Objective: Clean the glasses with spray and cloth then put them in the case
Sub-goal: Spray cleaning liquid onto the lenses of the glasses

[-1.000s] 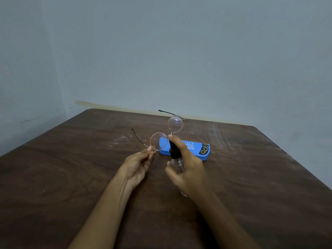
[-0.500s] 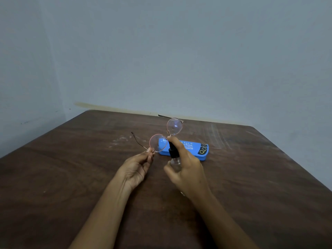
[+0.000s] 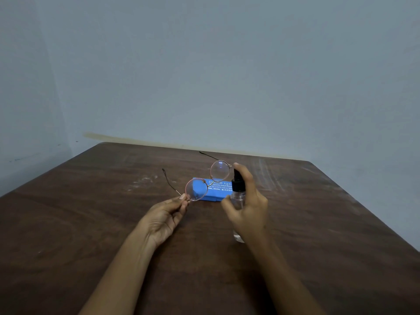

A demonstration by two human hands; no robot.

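Glasses (image 3: 208, 181): held above the table (image 3: 91, 223), frame's long axis ran from lower left to upper right; both temples pointed away toward the wall.
Spray bottle (image 3: 238, 194): upright, black nozzle faced the upper lens.
Case (image 3: 211, 192): blue, lay flat behind the lenses; its right end was hidden.
Left hand (image 3: 166, 214): fingertips pinched the lower lens rim.
Right hand (image 3: 247, 205): wrapped the bottle, forefinger atop the pump.
Cloth: not made out.

the right hand (image 3: 247, 208) hides the case's (image 3: 212, 196) right end; its print is unreadable.
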